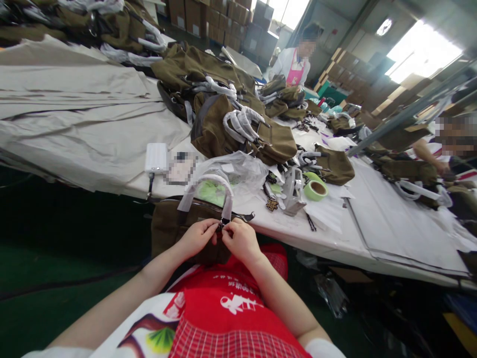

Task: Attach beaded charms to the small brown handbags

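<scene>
The brown handbag (167,226) is at the near edge of the tabletop (331,239). Your left hand (201,234) pinches a small fitting (222,222) at the base of its wrapped handle (228,199); your right hand (240,239) pinches it too. You seem to be working that fitting, which calls for steady fingertips. Farther right, the green tape roll (310,188) lies apart.

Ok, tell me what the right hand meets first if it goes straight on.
The right hand would likely meet the metal fitting at the foot of the wrapped handle, which it seems to pinch; depth there is unclear.
</scene>
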Available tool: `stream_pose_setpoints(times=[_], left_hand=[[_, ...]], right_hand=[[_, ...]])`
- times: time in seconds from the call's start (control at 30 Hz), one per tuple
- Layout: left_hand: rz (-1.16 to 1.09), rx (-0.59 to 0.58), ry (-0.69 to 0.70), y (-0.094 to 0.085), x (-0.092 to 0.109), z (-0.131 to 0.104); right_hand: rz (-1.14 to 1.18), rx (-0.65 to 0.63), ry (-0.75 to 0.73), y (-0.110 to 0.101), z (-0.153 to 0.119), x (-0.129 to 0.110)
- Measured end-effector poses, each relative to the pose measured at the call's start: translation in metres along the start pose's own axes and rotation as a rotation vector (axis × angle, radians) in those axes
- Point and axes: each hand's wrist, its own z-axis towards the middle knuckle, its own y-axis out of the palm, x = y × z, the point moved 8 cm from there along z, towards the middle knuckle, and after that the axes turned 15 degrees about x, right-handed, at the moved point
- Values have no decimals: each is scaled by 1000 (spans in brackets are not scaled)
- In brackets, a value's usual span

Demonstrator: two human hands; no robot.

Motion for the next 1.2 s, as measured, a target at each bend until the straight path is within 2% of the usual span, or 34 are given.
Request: stream_pose_setpoints(times=[0.17, 0.3, 0.37, 0.53, 0.73, 1.0, 1.2], left_hand=[[-27, -2, -39, 0, 4, -3], [-151, 17, -181, 3, -6, -3], [-178, 39, -206, 2, -10, 0], [-123, 52, -144, -1, -10, 3], [18, 59, -41, -4, -2, 0], [280, 68, 97, -6, 15, -7], [523, 102, 122, -2, 14, -11]], right_hand=[[-63, 103, 23, -7, 1, 1], [-64, 88, -61, -9, 0, -7], [-46, 81, -78, -11, -1, -8], [-32, 73, -83, -13, -1, -7], [-82, 24, -62, -6, 0, -5], [-142, -19, -49, -5, 2, -8], [-166, -30, -70, -4, 5, -14]])
